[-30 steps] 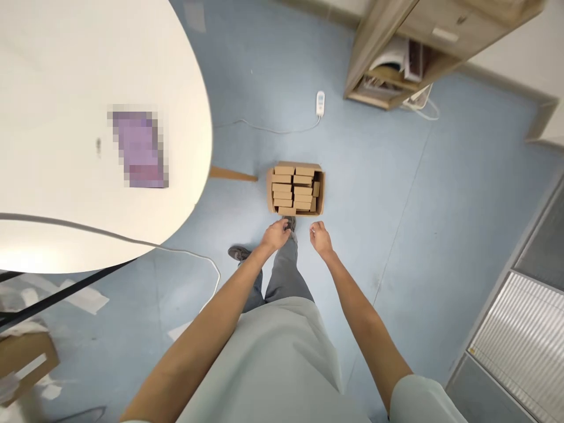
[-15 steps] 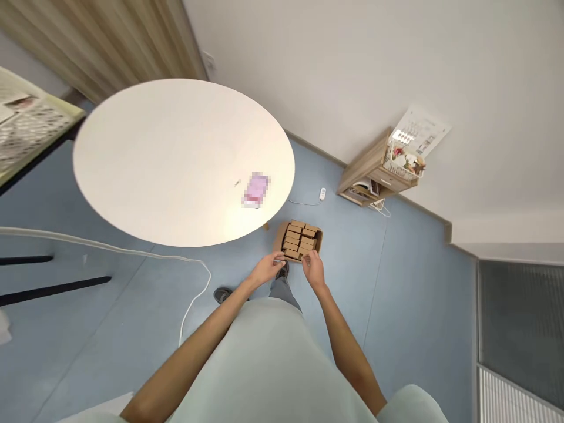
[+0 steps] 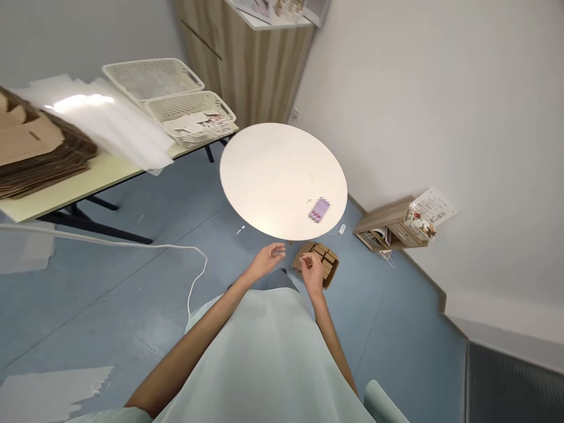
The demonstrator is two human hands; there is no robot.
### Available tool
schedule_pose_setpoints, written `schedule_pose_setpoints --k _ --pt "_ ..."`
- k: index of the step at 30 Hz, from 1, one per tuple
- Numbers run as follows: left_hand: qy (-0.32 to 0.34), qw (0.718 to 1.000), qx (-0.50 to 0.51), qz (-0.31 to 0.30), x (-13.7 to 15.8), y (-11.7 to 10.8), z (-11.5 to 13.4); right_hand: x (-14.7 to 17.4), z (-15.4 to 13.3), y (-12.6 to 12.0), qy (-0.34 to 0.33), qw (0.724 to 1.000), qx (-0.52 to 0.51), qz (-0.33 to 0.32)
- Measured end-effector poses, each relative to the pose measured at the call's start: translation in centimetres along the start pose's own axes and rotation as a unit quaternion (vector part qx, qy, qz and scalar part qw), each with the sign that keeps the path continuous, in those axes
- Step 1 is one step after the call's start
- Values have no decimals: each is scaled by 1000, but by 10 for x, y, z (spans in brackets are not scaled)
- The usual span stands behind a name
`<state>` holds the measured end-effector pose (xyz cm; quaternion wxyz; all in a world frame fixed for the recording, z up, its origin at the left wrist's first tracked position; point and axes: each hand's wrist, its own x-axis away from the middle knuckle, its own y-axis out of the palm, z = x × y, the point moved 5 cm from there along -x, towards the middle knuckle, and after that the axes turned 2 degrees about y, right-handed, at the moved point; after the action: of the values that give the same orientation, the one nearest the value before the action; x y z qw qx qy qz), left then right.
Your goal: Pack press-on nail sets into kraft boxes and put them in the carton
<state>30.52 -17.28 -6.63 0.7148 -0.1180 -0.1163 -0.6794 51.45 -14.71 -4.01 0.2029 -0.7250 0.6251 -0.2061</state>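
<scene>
My left hand [image 3: 267, 260] hovers in front of my body, just short of the near edge of the round white table [image 3: 273, 176]. Its fingers are stretched out and apart from the thumb, with nothing visible between them. To its right, my right hand [image 3: 312, 275] is curled, thumb and fingertips close together as in a pinch. Whatever it may hold is too small to make out. Below and behind the right hand, an open cardboard box [image 3: 333, 275] stands on the floor, packed with several small brown boxes [image 3: 326, 256]. That hand hides part of it.
A blurred purple item [image 3: 319, 209] lies on the round table. At left, a long table [image 3: 110, 170] carries stacked flat cardboard [image 3: 39, 147], plastic sheets [image 3: 106, 123] and white baskets [image 3: 154, 79]. A white cable [image 3: 132, 244] crosses the floor. A small wooden cabinet [image 3: 388, 220] stands by the wall.
My view has swung left and up, bringing the long table, its cardboard and baskets into sight. Both hands stay raised before my body; the right one now overlaps more of the box.
</scene>
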Motion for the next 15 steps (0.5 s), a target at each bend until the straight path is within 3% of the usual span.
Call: schedule_pose_setpoints --k 8,15 --pt "23 995 51 84 8 -106 20 -41 -73 82 -35 996 36 -76" --pt "12 987 29 157 -12 -236 34 -103 -118 189 -21 992 2 -127"
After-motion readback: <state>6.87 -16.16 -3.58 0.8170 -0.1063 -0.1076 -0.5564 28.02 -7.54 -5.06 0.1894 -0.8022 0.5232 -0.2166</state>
